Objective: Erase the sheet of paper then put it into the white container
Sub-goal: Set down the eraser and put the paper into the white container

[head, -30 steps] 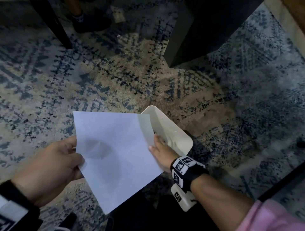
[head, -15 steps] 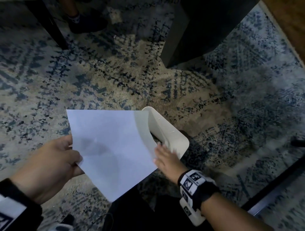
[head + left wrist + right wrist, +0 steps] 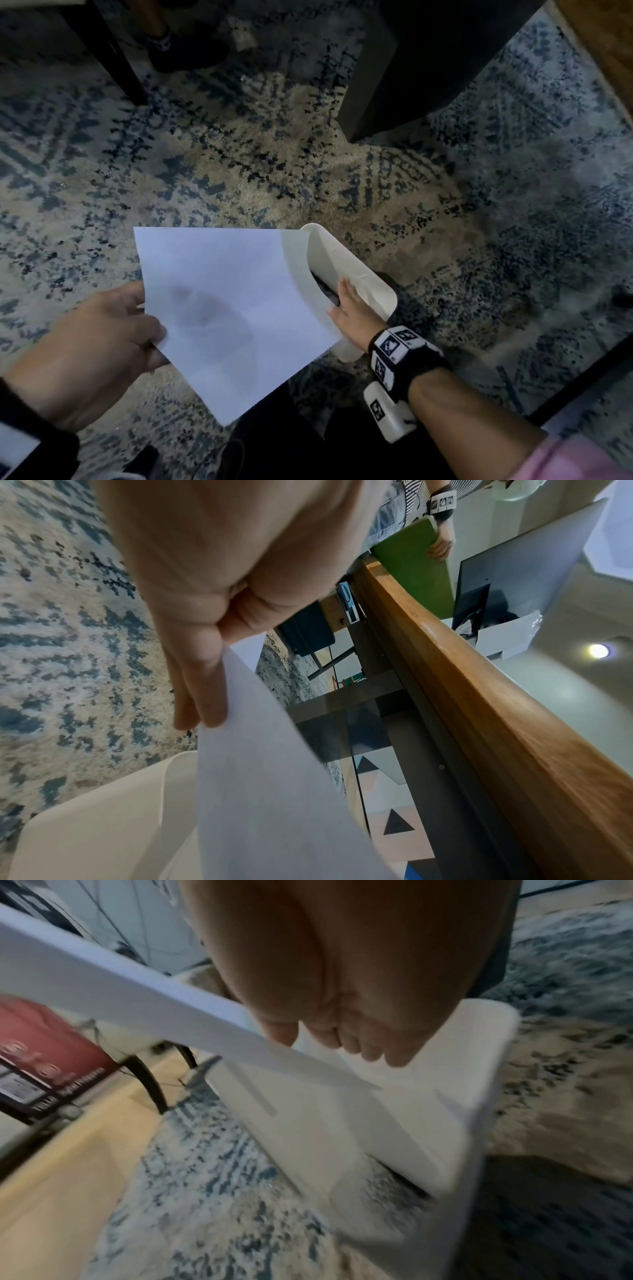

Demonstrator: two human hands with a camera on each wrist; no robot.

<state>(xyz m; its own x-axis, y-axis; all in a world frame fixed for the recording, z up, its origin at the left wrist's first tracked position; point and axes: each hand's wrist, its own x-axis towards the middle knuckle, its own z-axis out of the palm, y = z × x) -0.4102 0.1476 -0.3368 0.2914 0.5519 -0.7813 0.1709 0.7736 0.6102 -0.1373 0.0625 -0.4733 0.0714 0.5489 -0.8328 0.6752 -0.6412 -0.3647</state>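
The left hand (image 3: 92, 346) pinches the sheet (image 3: 226, 308) by its near edge, thumb on top, fingers beneath. The sheet's far corner pokes into the mouth of the white bin (image 3: 346, 270), which stands on the rug (image 3: 239, 171). The right hand (image 3: 352, 305) hovers at the rim, fingers straight and holding nothing, steadying the sheet's edge. Erasing looks finished; this is the drop-in. Next, the sheet needs tipping steeper into the opening, then letting go.

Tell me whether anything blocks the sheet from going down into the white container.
Partly. The right hand rests at the white container's opening, fingers over the rim, beside the sheet of paper that the left hand pinches. The sheet's right edge already overlaps the opening; something dark lies inside, too unclear to identify.
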